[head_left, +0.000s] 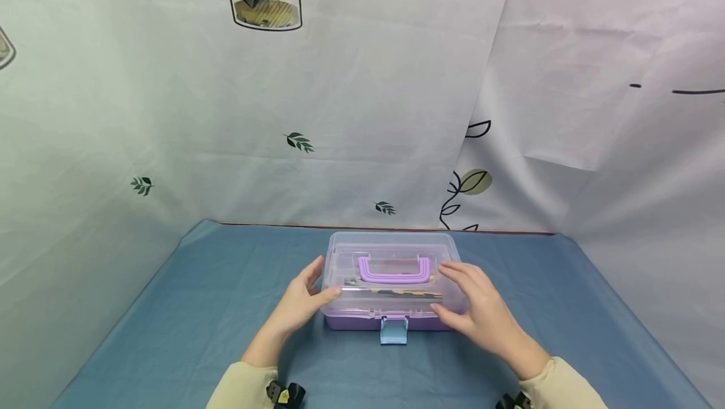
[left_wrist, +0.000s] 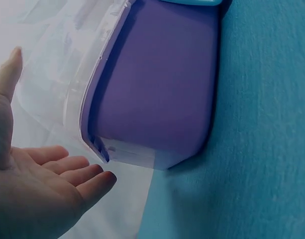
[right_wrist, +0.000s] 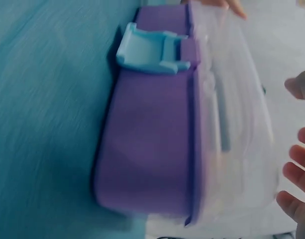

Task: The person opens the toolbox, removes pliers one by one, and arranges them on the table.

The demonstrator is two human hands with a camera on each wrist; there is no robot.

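Note:
A storage box with a purple base (head_left: 355,323) and a clear lid (head_left: 391,241) sits on the table. Its lid is down and carries a purple handle (head_left: 394,279), folded flat. On the front, the light blue latch (head_left: 393,331) hangs swung outward, unfastened. My left hand (head_left: 296,303) is at the box's left end, fingers extended and thumb near the lid's front corner; whether it touches is unclear. My right hand (head_left: 483,309) hovers by the lid's right side, fingers spread and holding nothing. Through the lid show long thin items (head_left: 408,294), too blurred to identify.
A blue cloth (head_left: 226,296) covers the table under the box. White printed fabric (head_left: 362,82) hangs behind the table and along both sides. The box stands close to the table's back edge.

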